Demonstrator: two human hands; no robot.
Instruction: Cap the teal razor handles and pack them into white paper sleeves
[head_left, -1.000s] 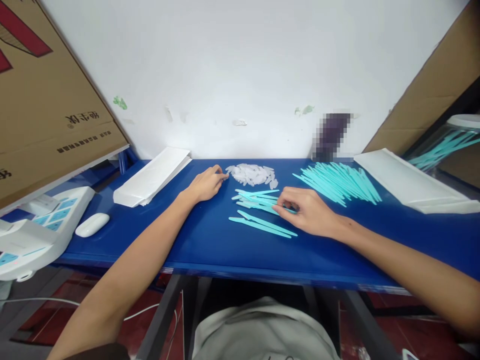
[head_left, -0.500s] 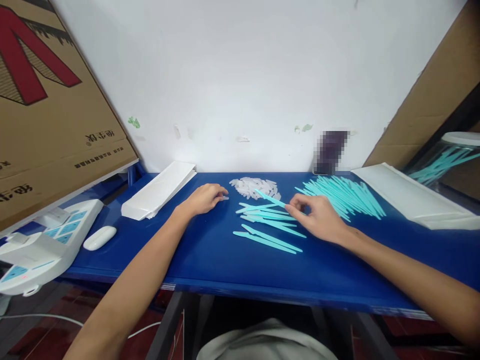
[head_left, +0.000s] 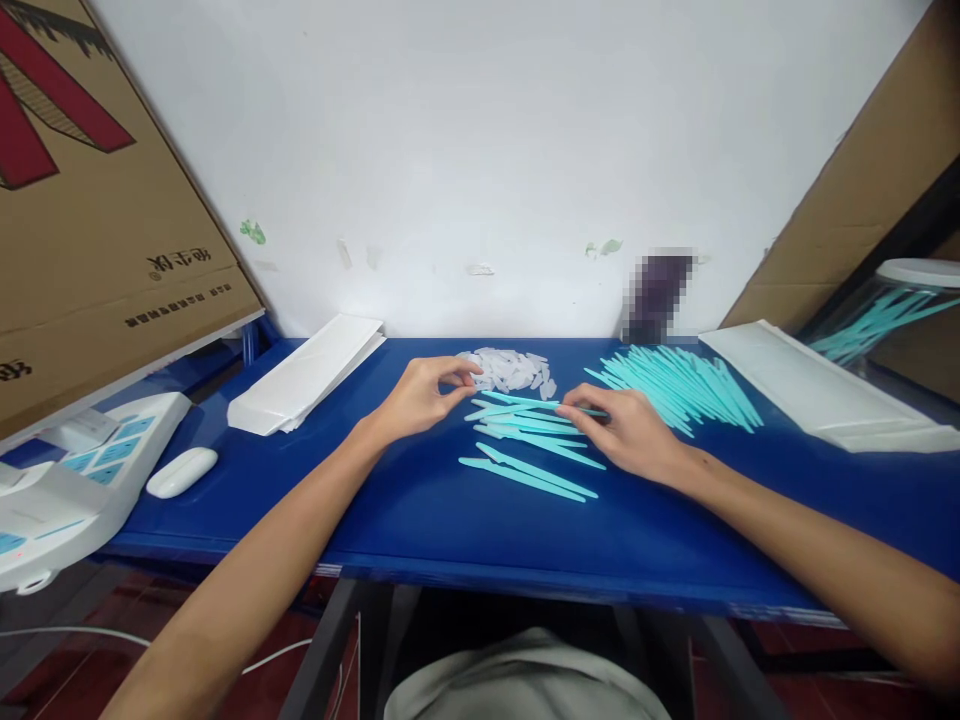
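Note:
My right hand (head_left: pixel 626 425) pinches a turquoise eyebrow razor (head_left: pixel 521 399), its blade end pointing left. At that blade end is my left hand (head_left: pixel 431 395), thumb and forefinger closed around what looks like a small translucent blade cap, mostly hidden by the fingers. Just behind the fingertips lies a heap of translucent caps (head_left: pixel 514 370). Below the held razor, several loose turquoise razors (head_left: pixel 529 430) cross one another, and a pair (head_left: pixel 529 474) lies closer to the table's front. To the right of my right hand spreads a big pile of turquoise razors (head_left: pixel 679 385).
White paper sleeves (head_left: pixel 307 375) lie at the left of the blue table (head_left: pixel 420 510), and another white packet (head_left: pixel 817 390) at the right. A white earphone case (head_left: pixel 182 472) and a white scale (head_left: pixel 112 470) sit far left. A jar of razors (head_left: pixel 877 320) stands far right.
My left hand has moved right and up to the razor's blade end. My right hand has lowered the razor and turned it closer to level.

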